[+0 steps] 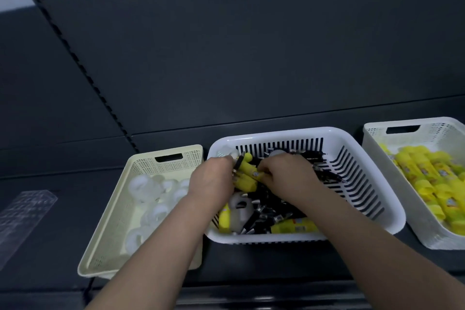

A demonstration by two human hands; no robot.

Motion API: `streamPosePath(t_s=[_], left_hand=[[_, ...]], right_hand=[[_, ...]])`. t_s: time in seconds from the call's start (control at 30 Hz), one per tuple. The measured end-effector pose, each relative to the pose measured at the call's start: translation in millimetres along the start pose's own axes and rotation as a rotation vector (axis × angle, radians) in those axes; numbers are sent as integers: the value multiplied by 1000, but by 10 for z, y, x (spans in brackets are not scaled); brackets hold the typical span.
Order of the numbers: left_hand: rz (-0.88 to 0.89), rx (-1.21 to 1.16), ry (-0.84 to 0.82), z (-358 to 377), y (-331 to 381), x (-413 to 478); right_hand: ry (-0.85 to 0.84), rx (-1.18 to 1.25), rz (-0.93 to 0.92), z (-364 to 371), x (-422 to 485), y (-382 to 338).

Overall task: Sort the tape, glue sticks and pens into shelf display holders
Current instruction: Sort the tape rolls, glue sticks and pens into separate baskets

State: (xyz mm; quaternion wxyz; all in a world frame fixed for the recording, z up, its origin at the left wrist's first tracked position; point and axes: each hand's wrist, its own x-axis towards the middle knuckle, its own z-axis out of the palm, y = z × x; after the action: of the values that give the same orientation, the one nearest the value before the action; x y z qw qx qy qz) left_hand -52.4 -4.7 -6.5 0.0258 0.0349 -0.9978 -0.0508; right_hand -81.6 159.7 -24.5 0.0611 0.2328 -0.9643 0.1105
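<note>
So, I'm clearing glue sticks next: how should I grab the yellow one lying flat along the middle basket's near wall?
Come from above and pinch the glue stick across its barrel, mid-length. It lies flat along the near wall of the white basket, with pens crowding its left end, so the top is clearest.

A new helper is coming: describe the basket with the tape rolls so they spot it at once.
Three baskets stand in a row on the dark shelf. The tape basket is the leftmost, beside the white slotted basket. It alone is pale yellow and holds only clear tape rolls.
</note>
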Motion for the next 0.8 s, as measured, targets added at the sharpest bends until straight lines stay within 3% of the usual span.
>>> streamPosePath(t_s=[0.17,0.4,0.53,0.8], left_hand=[[29,-31,46,91,8,1],[222,97,-80,154,95,84],[254,137,-91,156,134,187],[133,-535,-6,16,719,274]], right_hand=[[-134,-33,72,186,171,-4],[114,68,109,-77,-167,346],[127,58,163,-178,-345,530],[193,120,252,-408,-626,829]])
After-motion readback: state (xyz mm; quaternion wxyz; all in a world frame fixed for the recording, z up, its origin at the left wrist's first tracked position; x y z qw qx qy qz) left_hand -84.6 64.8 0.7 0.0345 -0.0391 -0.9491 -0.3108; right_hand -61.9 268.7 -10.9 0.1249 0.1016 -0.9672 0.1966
